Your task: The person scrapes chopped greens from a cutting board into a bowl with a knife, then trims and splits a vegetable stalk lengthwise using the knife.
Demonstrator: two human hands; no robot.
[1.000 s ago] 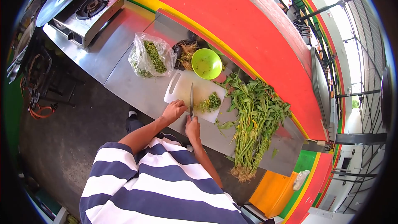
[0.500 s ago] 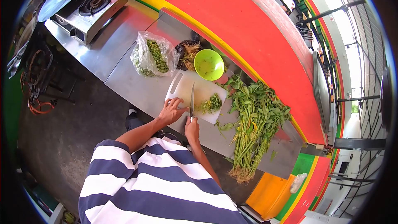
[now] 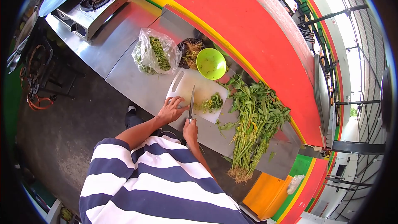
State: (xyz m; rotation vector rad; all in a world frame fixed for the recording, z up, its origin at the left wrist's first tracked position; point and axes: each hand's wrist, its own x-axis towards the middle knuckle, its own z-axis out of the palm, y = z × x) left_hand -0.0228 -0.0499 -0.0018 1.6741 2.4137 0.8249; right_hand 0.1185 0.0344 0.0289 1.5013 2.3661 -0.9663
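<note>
A knife [image 3: 192, 101] is held by its handle in my right hand [image 3: 190, 130], its blade lying over the white cutting board [image 3: 180, 89]. Just left of the blade, my left hand [image 3: 171, 110] rests at the board's near edge with its fingers apart and nothing visible in them. Chopped greens [image 3: 212, 103] lie in a small pile on the board, right of the knife. Beyond the board stands a green bowl [image 3: 211, 64] with a few bits inside. A large bunch of leafy stems [image 3: 253, 120] with roots lies to the right.
An open plastic bag [image 3: 154, 53] of cut greens sits left of the bowl, beside a dark bag with roots [image 3: 191, 53]. A gas stove [image 3: 91, 6] stands at the far left of the metal counter [image 3: 128, 64]. A red wall [image 3: 232, 20] runs behind.
My left hand has shifted a little left and its fingers have spread. My right hand keeps hold of the knife, which has moved only slightly. The view has shifted a little.
</note>
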